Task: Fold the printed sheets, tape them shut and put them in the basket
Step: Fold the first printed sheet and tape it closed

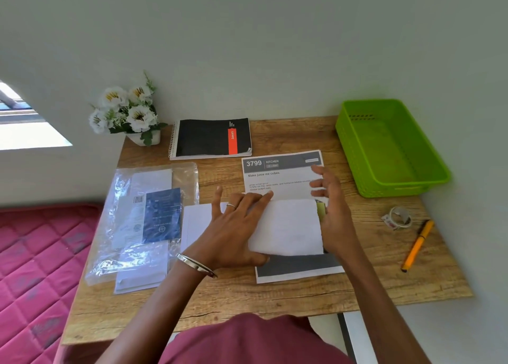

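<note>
A printed sheet (277, 176) headed "3799 KITCHEN" lies in the middle of the wooden table (275, 295). Its near part is turned up and over, showing a white back (288, 226). My left hand (236, 226) presses on the left side of this flap with straight fingers, thumb at the lower edge. My right hand (330, 207) rests its fingers along the flap's right edge. A green plastic basket (428, 171) stands at the back right with nothing visible in it. A tape roll (398, 217) lies to the right of the sheet.
An orange pen (416, 246) lies near the tape. A black spiral notebook (211, 138) and a pot of white flowers (126, 113) stand at the back. A clear plastic bag with papers (143, 220) and a white sheet (195, 223) lie left. A pink mattress (35, 267) borders the table.
</note>
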Action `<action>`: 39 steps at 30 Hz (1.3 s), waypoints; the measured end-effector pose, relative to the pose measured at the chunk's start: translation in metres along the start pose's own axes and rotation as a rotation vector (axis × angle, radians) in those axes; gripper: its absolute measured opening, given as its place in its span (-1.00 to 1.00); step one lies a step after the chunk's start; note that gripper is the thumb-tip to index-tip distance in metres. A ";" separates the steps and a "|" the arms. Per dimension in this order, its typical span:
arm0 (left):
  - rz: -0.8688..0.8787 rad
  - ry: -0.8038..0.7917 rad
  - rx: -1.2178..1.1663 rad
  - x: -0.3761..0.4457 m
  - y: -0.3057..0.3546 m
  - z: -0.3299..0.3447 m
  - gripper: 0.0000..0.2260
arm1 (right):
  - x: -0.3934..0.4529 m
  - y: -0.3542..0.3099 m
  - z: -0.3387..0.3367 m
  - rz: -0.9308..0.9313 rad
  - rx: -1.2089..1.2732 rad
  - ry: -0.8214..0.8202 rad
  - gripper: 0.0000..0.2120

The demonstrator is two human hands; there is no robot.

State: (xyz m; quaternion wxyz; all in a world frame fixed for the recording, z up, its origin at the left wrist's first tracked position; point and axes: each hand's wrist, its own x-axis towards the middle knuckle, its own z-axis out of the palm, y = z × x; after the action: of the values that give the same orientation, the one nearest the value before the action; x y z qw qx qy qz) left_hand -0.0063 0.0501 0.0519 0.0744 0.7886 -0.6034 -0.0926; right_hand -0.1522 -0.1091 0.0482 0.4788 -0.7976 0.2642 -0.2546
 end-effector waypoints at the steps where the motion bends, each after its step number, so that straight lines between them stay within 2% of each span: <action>1: 0.003 -0.007 -0.010 -0.001 0.000 0.001 -0.02 | 0.000 0.002 0.000 -0.070 -0.018 0.030 -0.48; 3: 0.010 -0.019 -0.027 -0.002 0.000 0.001 -0.03 | 0.000 0.008 0.000 -0.120 0.000 0.050 -0.66; 9: -0.057 0.014 -0.059 -0.003 -0.003 0.003 -0.20 | -0.001 0.008 0.008 0.048 0.188 0.075 -0.65; 14: -0.164 0.066 0.019 -0.006 -0.027 0.001 -0.18 | 0.003 0.024 0.003 0.307 0.142 0.240 -0.79; 17: -0.212 0.108 0.045 -0.010 -0.046 0.004 -0.18 | 0.012 0.038 -0.002 0.365 -0.021 0.339 -0.79; 20: -0.243 0.112 0.056 -0.015 -0.058 0.008 -0.20 | 0.025 0.051 0.000 0.387 -0.294 0.307 -0.60; 24: -0.266 0.102 0.062 -0.016 -0.063 0.010 -0.19 | 0.035 0.053 0.009 0.539 -0.653 0.103 -0.22; 27: -0.270 0.093 0.051 -0.017 -0.064 0.012 -0.17 | 0.036 0.049 0.019 0.594 -0.782 0.080 -0.15; 30: -0.268 0.101 0.031 -0.019 -0.064 0.016 -0.18 | 0.042 0.050 0.020 0.684 -0.714 0.088 -0.14; 34: -0.263 0.110 0.020 -0.017 -0.063 0.018 -0.17 | 0.046 0.053 0.016 0.663 -0.541 0.186 -0.25; 39: -0.257 0.136 0.035 -0.016 -0.062 0.022 -0.16 | 0.044 0.055 0.010 0.498 -0.326 0.333 -0.70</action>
State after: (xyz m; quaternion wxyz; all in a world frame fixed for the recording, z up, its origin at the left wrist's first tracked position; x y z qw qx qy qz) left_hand 0.0425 0.0814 0.0173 0.0889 0.8650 -0.4924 -0.0370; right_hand -0.1236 -0.1541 0.0012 0.3426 -0.7221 0.5627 -0.2110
